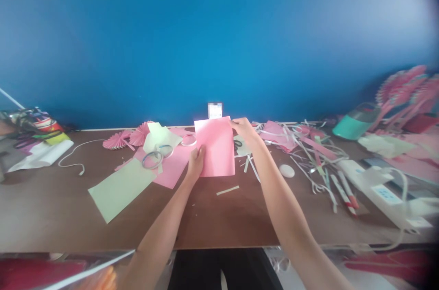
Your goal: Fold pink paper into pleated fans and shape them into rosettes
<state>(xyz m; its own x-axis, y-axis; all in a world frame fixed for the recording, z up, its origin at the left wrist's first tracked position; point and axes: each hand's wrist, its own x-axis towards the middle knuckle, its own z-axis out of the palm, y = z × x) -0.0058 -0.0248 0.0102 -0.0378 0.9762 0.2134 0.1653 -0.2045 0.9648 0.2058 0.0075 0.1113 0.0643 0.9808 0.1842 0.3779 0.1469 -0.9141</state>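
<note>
A sheet of pink paper (216, 148) is held up above the table, between my two hands. My left hand (196, 162) grips its left edge low down, thumb in front. At the upper right corner my right hand (244, 129) pinches the same sheet, its fingers partly hidden. Just left of my left hand lie more pink paper (171, 169), a pale green sheet (121, 189) and rolls of tape (152, 160). Below the held sheet a thin pale paper strip (227, 190) rests on the table.
Pink folded paper fans (118, 140) lie at the back left. White cords and paper scraps (317, 153) crowd the right, beside markers (344, 194) and a white power strip (373, 194). A round white object (286, 171) sits near my right forearm. A blue partition (219, 43) stands behind the table.
</note>
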